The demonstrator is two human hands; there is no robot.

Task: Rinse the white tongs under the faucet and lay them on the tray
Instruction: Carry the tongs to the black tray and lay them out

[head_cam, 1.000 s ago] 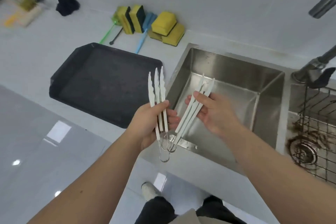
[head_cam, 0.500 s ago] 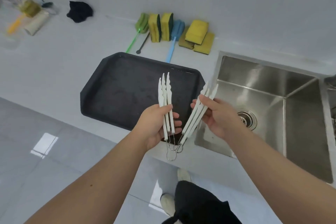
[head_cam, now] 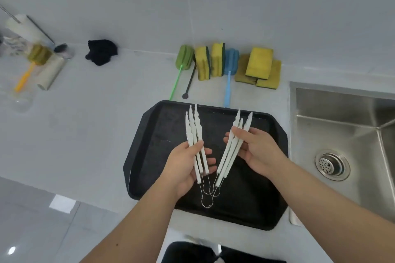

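Several white tongs (head_cam: 195, 132) with wire loop ends are spread in a V above the black tray (head_cam: 252, 203). My left hand (head_cam: 186, 166) grips the left bundle of white arms, fingers curled under them. On the right, my right hand (head_cam: 256, 149) pinches the other bundle of arms (head_cam: 240, 123) between thumb and fingers. The wire loops (head_cam: 208, 195) hang together low between both hands, over the tray's middle. Both hands hover above the tray; the faucet is out of view.
A steel sink (head_cam: 346, 134) with a drain (head_cam: 332, 165) lies right of the tray. Yellow sponges (head_cam: 259, 64) and green and blue brushes (head_cam: 230, 62) line the back wall. A black cloth (head_cam: 101, 51) and bottles (head_cam: 40, 57) sit far left. The counter edge runs along the lower left.
Both hands carried the tongs leftward from over the sink to above the tray. The two bundles have spread a little wider apart.
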